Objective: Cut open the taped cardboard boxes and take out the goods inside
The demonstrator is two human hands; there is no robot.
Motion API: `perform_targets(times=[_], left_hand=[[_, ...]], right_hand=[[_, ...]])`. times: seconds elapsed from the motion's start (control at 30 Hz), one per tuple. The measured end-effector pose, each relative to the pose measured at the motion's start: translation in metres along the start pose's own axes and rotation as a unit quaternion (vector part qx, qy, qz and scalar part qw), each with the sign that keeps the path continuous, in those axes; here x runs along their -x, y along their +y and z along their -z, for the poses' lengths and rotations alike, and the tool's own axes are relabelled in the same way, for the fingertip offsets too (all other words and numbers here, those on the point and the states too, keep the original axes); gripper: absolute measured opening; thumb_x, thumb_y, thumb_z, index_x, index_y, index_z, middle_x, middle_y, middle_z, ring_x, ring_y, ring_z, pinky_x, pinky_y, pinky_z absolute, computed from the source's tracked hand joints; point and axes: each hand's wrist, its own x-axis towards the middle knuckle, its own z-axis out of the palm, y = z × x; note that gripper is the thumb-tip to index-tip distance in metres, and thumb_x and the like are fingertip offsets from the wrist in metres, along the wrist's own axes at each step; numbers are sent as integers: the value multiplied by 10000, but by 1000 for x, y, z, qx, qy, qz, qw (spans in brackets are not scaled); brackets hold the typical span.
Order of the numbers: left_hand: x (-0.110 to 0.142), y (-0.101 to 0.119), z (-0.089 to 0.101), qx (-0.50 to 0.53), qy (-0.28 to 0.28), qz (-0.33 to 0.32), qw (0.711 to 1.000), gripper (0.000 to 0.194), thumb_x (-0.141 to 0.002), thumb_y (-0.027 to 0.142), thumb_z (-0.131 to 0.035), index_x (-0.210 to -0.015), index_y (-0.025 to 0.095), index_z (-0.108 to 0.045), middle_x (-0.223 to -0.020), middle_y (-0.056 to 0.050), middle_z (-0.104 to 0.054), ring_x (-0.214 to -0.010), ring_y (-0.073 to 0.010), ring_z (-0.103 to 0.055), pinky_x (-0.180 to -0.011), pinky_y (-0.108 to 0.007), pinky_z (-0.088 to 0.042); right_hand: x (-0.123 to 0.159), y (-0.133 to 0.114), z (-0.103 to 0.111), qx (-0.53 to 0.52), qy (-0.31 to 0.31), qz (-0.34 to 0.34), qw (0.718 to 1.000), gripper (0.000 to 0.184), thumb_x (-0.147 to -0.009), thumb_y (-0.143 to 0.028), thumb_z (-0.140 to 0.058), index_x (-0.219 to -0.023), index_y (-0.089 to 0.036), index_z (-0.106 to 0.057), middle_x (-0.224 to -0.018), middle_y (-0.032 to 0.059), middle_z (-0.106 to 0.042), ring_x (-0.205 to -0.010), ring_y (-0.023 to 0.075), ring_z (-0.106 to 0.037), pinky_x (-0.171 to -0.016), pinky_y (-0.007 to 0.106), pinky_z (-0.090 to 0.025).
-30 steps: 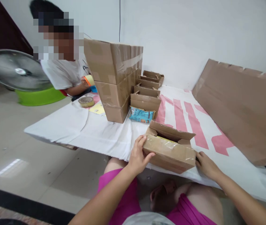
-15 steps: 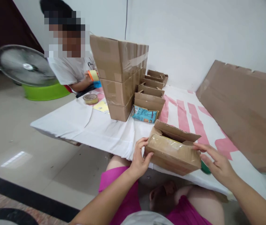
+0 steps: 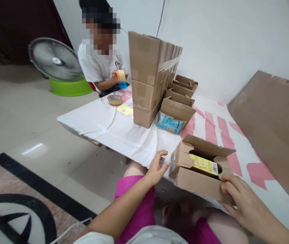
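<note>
An open cardboard box [image 3: 197, 183] stands at the table's near edge with its top flaps raised. Inside it lies a yellow package [image 3: 205, 164] with a barcode. My right hand [image 3: 238, 195] grips the box's near right corner, fingers on the side flap and thumb against the front flap. Just left of the box, my left hand [image 3: 157, 167] is open, fingers curved and apart, holding nothing. Beyond the box, a blue snack packet [image 3: 170, 122] leans in the front of another open carton [image 3: 177, 110].
Taped cartons [image 3: 144, 95] are stacked mid-table, with a row of open boxes [image 3: 182, 89] beside them. Across the table a person [image 3: 101, 67] holds a tape dispenser [image 3: 121, 76]. A tape roll [image 3: 114, 99], a large cardboard sheet [image 3: 271, 128] and a fan [image 3: 55, 60] are also around.
The near box's front flap has folded down toward me, exposing the yellow package. My left hand has come off the box; my right hand has moved to its near right corner. The view has shifted left.
</note>
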Motion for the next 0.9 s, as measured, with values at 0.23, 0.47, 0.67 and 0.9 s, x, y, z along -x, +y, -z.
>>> perform_targets(times=[0.23,0.47,0.67,0.9], left_hand=[[-10,4,-8,-25,-41,-12,999,448,-818,190,-569,-1254,188,-469,-1289,-143,-550,-1188,-254,-538,-921,-423,-502],[-18,7,-8,-93,-23,-87,992,271,-814,127,-544,-1078,174,-580,-1133,-121,-610,-1099,-219,-579,-894,-391,-518],[-18,7,-14,-120,-10,-84,989,141,-811,105,-514,-878,182,-612,-1020,-95,-618,-987,-197,-605,-871,-366,-501],[-20,46,3,-139,176,-139,965,122,-806,83,-489,-803,192,-545,-796,-17,-527,-755,-144,-547,-664,-276,-486]], right_hand=[[5,-2,-11,43,-18,-9,999,202,-810,-443,-622,-815,-257,-543,-1119,85,-629,-1096,290,-556,-869,428,-457],[6,0,-17,54,9,3,999,225,-804,-449,-629,-831,-248,-531,-1121,98,-624,-1086,294,-555,-863,430,-447],[7,1,-18,46,3,-6,999,218,-800,-445,-634,-829,-249,-544,-1140,99,-620,-1099,297,-549,-868,435,-450],[4,-13,-2,-47,77,-14,996,109,-817,-339,-632,-851,-252,-576,-1180,105,-599,-1113,293,-545,-896,434,-459]])
